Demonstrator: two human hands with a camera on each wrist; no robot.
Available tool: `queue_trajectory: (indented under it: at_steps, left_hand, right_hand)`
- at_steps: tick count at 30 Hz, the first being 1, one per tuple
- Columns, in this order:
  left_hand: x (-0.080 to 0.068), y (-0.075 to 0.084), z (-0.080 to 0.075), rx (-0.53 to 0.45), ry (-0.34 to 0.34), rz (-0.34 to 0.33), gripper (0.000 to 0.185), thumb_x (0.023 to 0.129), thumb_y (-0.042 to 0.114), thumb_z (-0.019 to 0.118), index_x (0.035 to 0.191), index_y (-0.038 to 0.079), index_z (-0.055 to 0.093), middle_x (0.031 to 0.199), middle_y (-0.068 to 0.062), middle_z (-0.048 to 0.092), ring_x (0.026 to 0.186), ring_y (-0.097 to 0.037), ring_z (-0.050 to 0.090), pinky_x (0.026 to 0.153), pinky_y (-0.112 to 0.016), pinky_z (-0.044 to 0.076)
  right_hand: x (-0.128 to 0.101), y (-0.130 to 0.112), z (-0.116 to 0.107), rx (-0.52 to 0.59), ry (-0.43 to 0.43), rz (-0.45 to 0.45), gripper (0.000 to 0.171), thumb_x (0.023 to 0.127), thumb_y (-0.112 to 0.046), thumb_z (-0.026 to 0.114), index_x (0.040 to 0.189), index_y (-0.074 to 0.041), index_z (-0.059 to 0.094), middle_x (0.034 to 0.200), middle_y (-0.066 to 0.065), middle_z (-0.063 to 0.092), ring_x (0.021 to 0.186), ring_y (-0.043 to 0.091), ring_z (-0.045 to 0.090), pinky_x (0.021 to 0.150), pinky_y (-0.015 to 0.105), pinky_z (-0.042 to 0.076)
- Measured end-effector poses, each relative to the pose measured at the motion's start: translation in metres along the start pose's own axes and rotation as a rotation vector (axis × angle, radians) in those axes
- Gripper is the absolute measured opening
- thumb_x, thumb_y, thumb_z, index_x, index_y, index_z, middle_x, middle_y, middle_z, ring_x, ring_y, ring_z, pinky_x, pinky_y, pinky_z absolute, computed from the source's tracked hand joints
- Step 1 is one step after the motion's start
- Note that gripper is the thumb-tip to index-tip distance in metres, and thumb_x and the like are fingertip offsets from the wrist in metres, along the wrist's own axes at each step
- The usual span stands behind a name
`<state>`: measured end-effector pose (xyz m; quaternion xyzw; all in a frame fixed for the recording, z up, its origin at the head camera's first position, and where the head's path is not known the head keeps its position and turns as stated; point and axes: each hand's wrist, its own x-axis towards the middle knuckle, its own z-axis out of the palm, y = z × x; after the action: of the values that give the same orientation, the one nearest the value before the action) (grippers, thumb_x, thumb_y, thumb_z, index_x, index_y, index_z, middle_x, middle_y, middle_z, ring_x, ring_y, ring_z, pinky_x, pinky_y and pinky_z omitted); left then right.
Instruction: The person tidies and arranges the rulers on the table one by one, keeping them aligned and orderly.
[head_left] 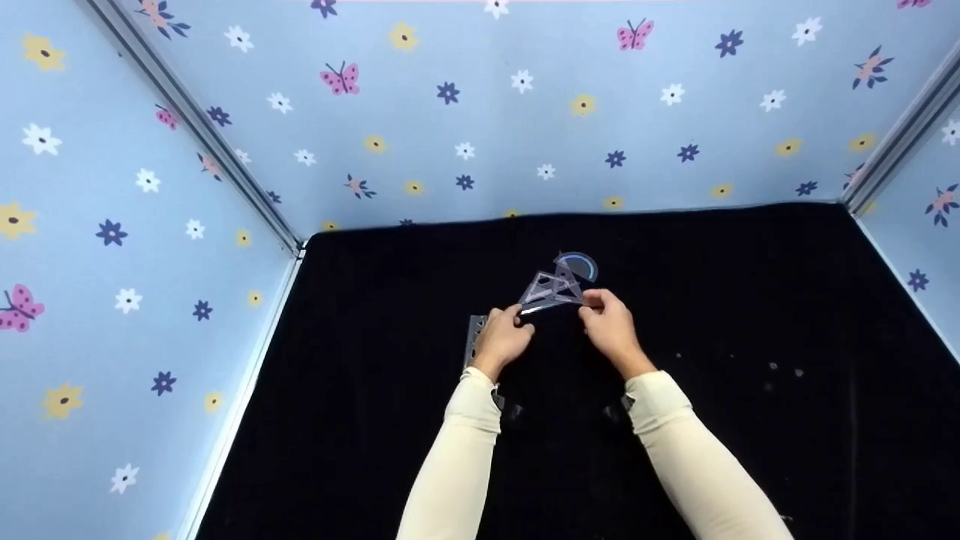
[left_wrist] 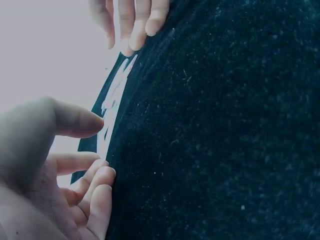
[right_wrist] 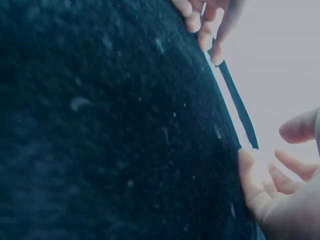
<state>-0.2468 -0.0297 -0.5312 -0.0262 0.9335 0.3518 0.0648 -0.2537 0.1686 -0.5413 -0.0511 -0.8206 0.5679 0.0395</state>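
In the head view, two clear triangular set squares (head_left: 541,289) lie overlapping on the black cloth. A clear protractor (head_left: 579,266) with a bluish arc lies at their far side, partly overlapping them. My left hand (head_left: 506,337) touches the left corner of the set squares, thumb and forefinger apart. A dark ruler with cut-out shapes (head_left: 475,334) lies beside and partly under this hand. At the right corner my right hand (head_left: 611,326) rests its fingertips. The right wrist view shows its thumb (right_wrist: 299,127) held away from the other fingers.
Black cloth (head_left: 360,420) covers the surface, with small pale specks on the right. Blue flowered panels (head_left: 495,120) stand behind and at both sides, joined by metal corner posts (head_left: 202,127). Dark wrist-worn devices (head_left: 512,414) hang below the cuffs.
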Motion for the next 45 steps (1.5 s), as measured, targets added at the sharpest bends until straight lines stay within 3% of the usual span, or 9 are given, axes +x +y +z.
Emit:
queue_trajectory:
  at_steps: [5, 16, 19, 23, 26, 30, 38, 45]
  left_hand:
    - [0.0, 0.001, 0.0, -0.004, 0.003, -0.007, 0.052, 0.091, 0.028, 0.061, 0.142, 0.016, 0.058, 0.11, -0.001, 0.058, 0.102, -0.022, 0.058, 0.091, -0.04, 0.046]
    - [0.0, 0.011, 0.004, 0.052, -0.003, -0.01, 0.054, 0.092, 0.032, 0.059, 0.145, 0.02, 0.056, 0.109, -0.001, 0.057, 0.101, -0.024, 0.059, 0.088, -0.044, 0.046]
    - [-0.001, 0.011, 0.004, 0.058, 0.001, -0.014, 0.054, 0.092, 0.032, 0.059, 0.145, 0.021, 0.055, 0.109, 0.0, 0.057, 0.101, -0.023, 0.059, 0.088, -0.044, 0.046]
    - [-0.001, 0.01, 0.004, 0.071, 0.005, -0.016, 0.055, 0.092, 0.032, 0.058, 0.146, 0.022, 0.055, 0.11, 0.0, 0.057, 0.102, -0.022, 0.059, 0.087, -0.044, 0.047]
    - [-0.002, 0.01, 0.003, 0.078, 0.007, -0.011, 0.055, 0.092, 0.031, 0.059, 0.146, 0.021, 0.055, 0.11, -0.001, 0.058, 0.103, -0.023, 0.06, 0.088, -0.044, 0.047]
    - [-0.002, 0.008, 0.004, 0.08, 0.02, -0.003, 0.055, 0.091, 0.031, 0.06, 0.145, 0.021, 0.056, 0.109, -0.001, 0.058, 0.102, -0.023, 0.06, 0.087, -0.043, 0.048]
    - [-0.004, 0.004, 0.005, 0.09, 0.025, 0.003, 0.05, 0.091, 0.031, 0.06, 0.142, 0.027, 0.059, 0.113, -0.002, 0.06, 0.103, -0.025, 0.06, 0.085, -0.044, 0.048]
    - [-0.005, 0.001, 0.006, 0.092, 0.011, -0.004, 0.047, 0.092, 0.032, 0.059, 0.139, 0.031, 0.061, 0.114, -0.001, 0.06, 0.104, -0.024, 0.06, 0.084, -0.044, 0.048]
  right_hand:
    - [0.01, 0.003, 0.001, -0.067, 0.022, -0.05, 0.039, 0.089, -0.003, 0.061, 0.128, 0.004, 0.062, 0.122, 0.018, 0.066, 0.101, 0.028, 0.064, 0.088, 0.036, 0.05]
    - [0.019, 0.004, -0.003, -0.318, -0.058, -0.134, 0.056, 0.087, -0.007, 0.062, 0.141, 0.004, 0.052, 0.132, 0.021, 0.058, 0.103, 0.031, 0.061, 0.098, 0.044, 0.044]
    - [0.019, 0.004, -0.003, -0.36, -0.076, -0.166, 0.054, 0.086, -0.007, 0.061, 0.138, 0.004, 0.055, 0.139, 0.02, 0.056, 0.106, 0.033, 0.061, 0.102, 0.046, 0.042]
    - [0.017, 0.007, -0.001, -0.39, -0.097, -0.195, 0.048, 0.087, -0.007, 0.06, 0.134, 0.004, 0.06, 0.146, 0.015, 0.053, 0.112, 0.033, 0.061, 0.113, 0.05, 0.031]
    - [0.016, 0.009, -0.001, -0.385, -0.105, -0.2, 0.046, 0.087, -0.008, 0.06, 0.132, 0.004, 0.062, 0.146, 0.011, 0.053, 0.125, 0.034, 0.056, 0.118, 0.051, 0.022]
    - [0.015, 0.011, 0.0, -0.365, -0.109, -0.219, 0.043, 0.087, -0.006, 0.061, 0.129, 0.004, 0.065, 0.144, 0.01, 0.056, 0.134, 0.037, 0.048, 0.118, 0.052, 0.021]
    - [0.012, 0.017, 0.002, -0.28, -0.065, -0.238, 0.034, 0.084, -0.001, 0.065, 0.117, -0.001, 0.074, 0.129, 0.008, 0.067, 0.125, 0.029, 0.058, 0.109, 0.043, 0.039]
    - [0.011, 0.019, 0.002, -0.189, -0.007, -0.19, 0.029, 0.085, -0.004, 0.066, 0.111, -0.006, 0.078, 0.111, 0.01, 0.074, 0.109, 0.026, 0.066, 0.097, 0.041, 0.048]
